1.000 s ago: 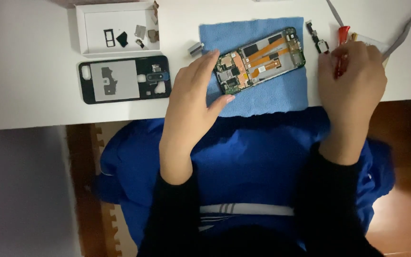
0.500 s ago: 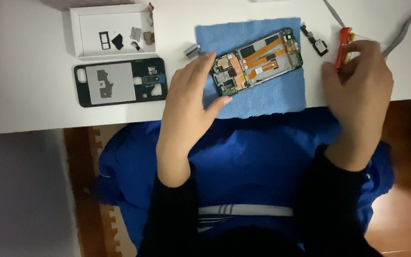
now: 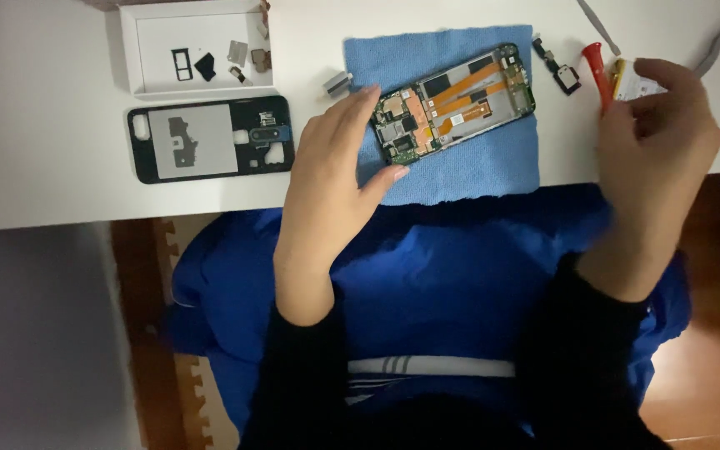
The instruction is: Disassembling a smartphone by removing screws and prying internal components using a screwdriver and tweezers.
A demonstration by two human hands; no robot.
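My left hand (image 3: 331,179) rests open, steadying the opened black phone chassis (image 3: 458,98) angling up-right; right hand (image 3: 656,125) pinches the red-handled screwdriver (image 3: 597,73).

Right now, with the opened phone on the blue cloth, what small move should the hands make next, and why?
Probably bring the right hand with the red-handled tool over to the opened phone. The left hand already steadies the phone's left end on the blue cloth, while the tool is off to the right.
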